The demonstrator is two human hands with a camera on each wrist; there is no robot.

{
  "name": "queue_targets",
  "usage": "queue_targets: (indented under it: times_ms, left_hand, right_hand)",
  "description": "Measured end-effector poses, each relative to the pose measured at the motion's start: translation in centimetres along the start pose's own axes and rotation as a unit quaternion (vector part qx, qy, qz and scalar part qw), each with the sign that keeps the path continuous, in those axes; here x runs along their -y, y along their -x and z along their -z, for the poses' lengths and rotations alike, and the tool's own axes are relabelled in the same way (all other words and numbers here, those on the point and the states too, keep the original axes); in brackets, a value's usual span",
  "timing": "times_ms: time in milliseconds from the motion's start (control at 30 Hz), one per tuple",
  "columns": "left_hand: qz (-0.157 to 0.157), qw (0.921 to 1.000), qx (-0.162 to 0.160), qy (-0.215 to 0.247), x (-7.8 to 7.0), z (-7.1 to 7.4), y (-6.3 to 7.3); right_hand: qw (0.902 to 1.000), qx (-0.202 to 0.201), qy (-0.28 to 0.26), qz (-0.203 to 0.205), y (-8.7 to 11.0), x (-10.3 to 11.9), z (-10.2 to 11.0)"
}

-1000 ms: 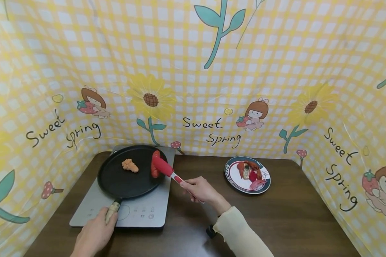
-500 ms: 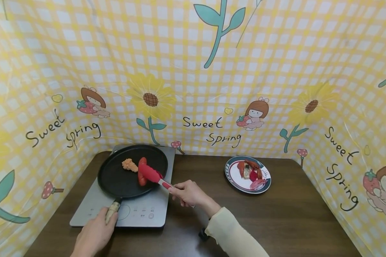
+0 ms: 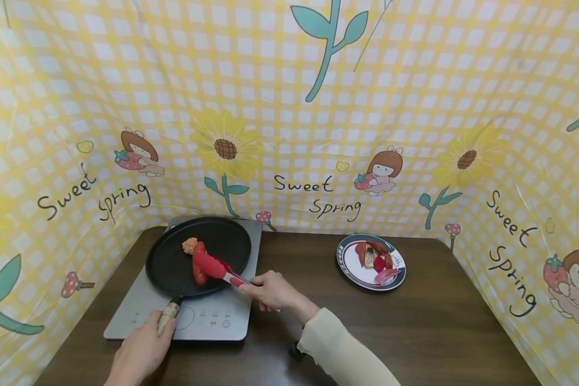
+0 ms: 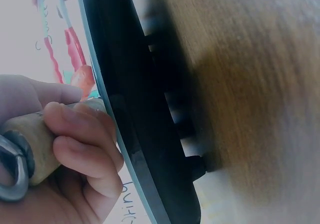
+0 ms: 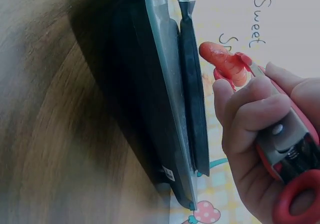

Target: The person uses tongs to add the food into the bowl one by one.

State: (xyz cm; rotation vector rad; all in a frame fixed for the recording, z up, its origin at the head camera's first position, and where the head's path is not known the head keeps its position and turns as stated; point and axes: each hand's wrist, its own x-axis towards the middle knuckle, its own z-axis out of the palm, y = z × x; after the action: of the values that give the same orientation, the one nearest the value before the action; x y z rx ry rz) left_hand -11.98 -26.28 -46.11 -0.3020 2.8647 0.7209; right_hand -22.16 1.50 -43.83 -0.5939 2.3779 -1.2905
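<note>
My left hand (image 3: 142, 346) grips the wooden handle (image 3: 168, 317) of a flat black frying pan (image 3: 229, 236). In the left wrist view its fingers (image 4: 85, 154) curl round that handle, which has a metal ring at its end. Above the pan, my right hand (image 3: 272, 289) holds red-and-silver tongs (image 3: 217, 268) by their middle. The tongs' red tips clasp a red sausage (image 3: 200, 277), also seen as a scored sausage (image 5: 220, 56) in the right wrist view. Beside the sausage lies a piece of fried chicken (image 3: 189, 246), partly hidden by it in the head view.
Under the pan sits a silver induction cooker (image 3: 234, 324) on the dark wooden table (image 3: 415, 332). A round plate (image 3: 353, 268) with a blue rim holds several food pieces at the right. Yellow checked cloth (image 3: 294, 134) surrounds the table's back and sides.
My right hand has moved left with the tongs, bringing the sausage from the pan's right edge over to beside the fried chicken. My left hand keeps its place on the handle.
</note>
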Motion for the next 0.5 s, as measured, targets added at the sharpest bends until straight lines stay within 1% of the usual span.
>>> queue_targets:
  times_ms: [267, 500]
  left_hand:
    - [0.004, 1.0, -0.007, -0.001, 0.2, -0.1, -0.3]
    - [0.006, 1.0, -0.006, -0.003, 0.2, -0.2, -0.3]
  right_hand:
    - [0.9999, 0.003, 0.007, -0.006, -0.8, 0.1, -0.6]
    - [0.9992, -0.001, 0.037, 0.012, -1.3, 0.5, -0.8]
